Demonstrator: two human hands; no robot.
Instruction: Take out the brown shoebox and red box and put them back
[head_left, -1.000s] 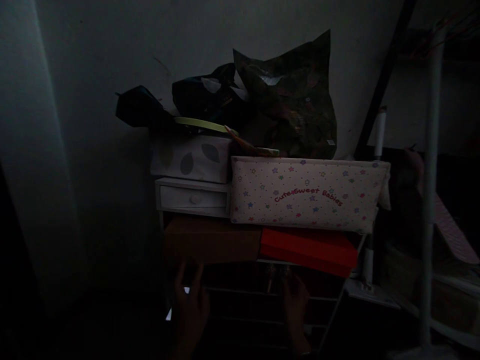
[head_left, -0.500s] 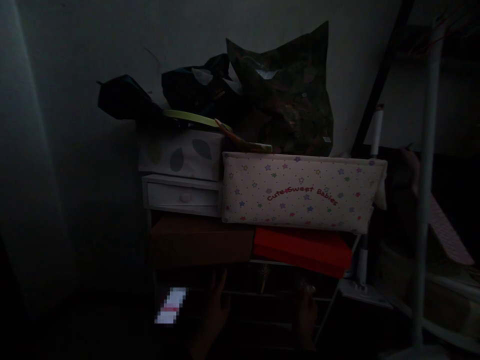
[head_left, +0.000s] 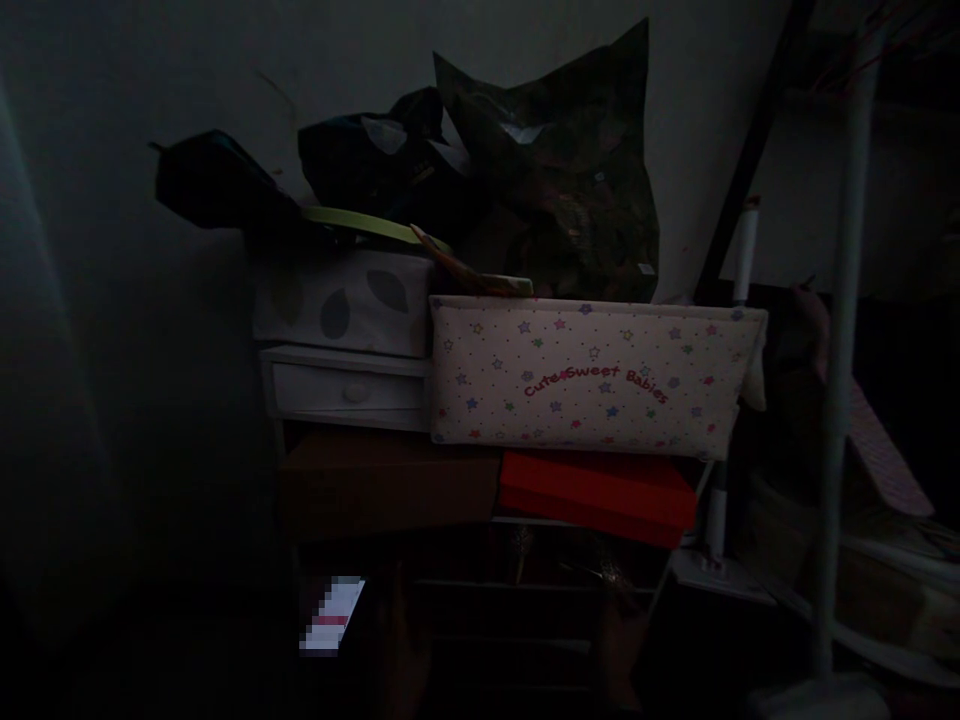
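Observation:
Low in the dark, my left hand (head_left: 394, 630) shows only faintly, just right of a small pixelated lit screen (head_left: 331, 615). I cannot tell whether it holds that screen. My right hand (head_left: 622, 640) is a dim shape in front of a white wire shelf rack (head_left: 525, 585). Both hands sit below a brown box (head_left: 386, 490) and a red box (head_left: 598, 497). Shadow hides the fingers of both hands.
Above the boxes sit a star-patterned "Cute Sweet Babies" fabric box (head_left: 592, 375), a small white drawer unit (head_left: 345, 392) and a leaf-patterned box (head_left: 337, 305). Dark plastic bags (head_left: 547, 170) lean on the wall (head_left: 150, 400). A white pole (head_left: 844, 350) stands at right.
The view has shifted, so the shelf stack sits further left and higher. My hands have sunk lower and darker, and the lit screen now shows fully beside my left hand.

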